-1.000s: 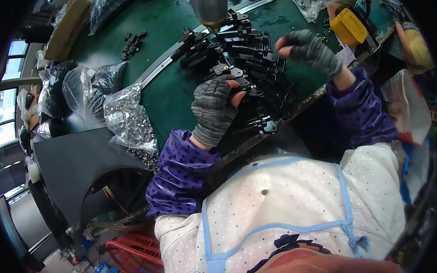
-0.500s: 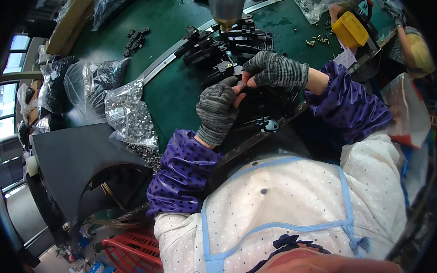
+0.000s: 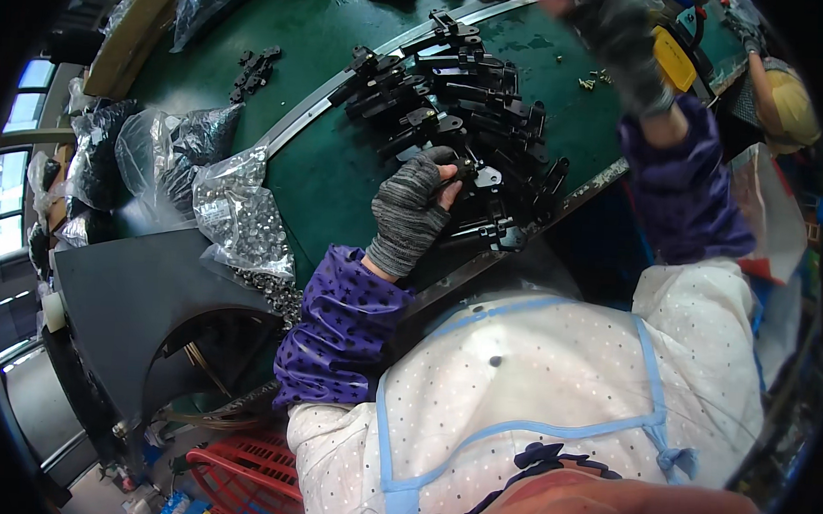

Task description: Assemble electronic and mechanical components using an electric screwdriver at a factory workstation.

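My left hand point(image 3: 406, 206), in a grey fingerless knit glove, is closed with thumb and fingertips pinching a small black bracket-like part point(image 3: 463, 167) at the near edge of a pile. Around it lie several black metal hinge-like assemblies point(image 3: 478, 95), some with silvery plates. One of these, a bright metal-ended piece point(image 3: 502, 233), rests by the table's near edge. My right hand point(image 3: 609, 36), gloved alike, is stretched far up and to the right, above the table. It is smeared by motion, and its fingers are partly cut off at the top edge.
A curved metal strip point(image 3: 312, 115) crosses the green table point(image 3: 313, 198). Loose brass-coloured screws point(image 3: 594, 79) lie near a yellow bin point(image 3: 673, 59). Clear bags of small metal parts point(image 3: 244, 208) and a dark machine housing point(image 3: 143, 310) stand left. Another person's arm point(image 3: 759, 75) shows far right.
My right hand has left the black part and swung up and right. My left hand stays in place, still pinching. The blurred metal-tipped tool at top centre is out of view.
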Demonstrator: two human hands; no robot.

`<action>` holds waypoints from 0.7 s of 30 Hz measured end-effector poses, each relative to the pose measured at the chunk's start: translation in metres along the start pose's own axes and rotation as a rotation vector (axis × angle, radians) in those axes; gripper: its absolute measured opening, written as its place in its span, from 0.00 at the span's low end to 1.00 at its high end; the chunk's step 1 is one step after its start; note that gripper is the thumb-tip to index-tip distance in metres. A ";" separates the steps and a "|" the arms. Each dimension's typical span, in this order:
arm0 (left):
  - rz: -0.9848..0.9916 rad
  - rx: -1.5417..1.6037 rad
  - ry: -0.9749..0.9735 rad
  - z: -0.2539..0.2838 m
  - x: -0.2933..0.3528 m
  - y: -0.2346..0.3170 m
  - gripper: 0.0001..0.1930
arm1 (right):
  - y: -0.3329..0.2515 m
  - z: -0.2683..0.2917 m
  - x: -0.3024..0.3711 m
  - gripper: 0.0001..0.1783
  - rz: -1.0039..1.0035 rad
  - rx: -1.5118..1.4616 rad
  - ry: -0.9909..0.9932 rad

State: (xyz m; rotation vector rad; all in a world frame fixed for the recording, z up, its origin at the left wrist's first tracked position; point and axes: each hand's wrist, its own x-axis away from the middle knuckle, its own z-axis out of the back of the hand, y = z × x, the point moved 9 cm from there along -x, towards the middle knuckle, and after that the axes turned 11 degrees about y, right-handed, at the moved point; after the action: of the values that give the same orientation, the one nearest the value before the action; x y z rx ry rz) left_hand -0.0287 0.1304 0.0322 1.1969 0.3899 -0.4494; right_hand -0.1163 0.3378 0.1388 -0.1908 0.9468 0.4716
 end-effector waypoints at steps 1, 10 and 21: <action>-0.035 -0.029 -0.015 0.004 0.001 0.003 0.11 | 0.003 0.037 -0.054 0.31 -0.321 -0.439 0.194; -0.065 -0.084 -0.036 -0.012 -0.002 0.018 0.12 | 0.003 -0.026 -0.085 0.21 -0.583 -1.090 -0.027; -0.385 -0.124 0.005 0.024 0.004 0.010 0.17 | -0.106 -0.024 -0.005 0.23 -0.658 -1.895 0.010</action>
State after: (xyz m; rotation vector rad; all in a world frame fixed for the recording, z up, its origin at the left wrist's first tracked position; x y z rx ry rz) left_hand -0.0185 0.1102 0.0457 1.0036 0.6481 -0.7425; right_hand -0.0868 0.2346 0.1243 -2.1237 0.1042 0.5985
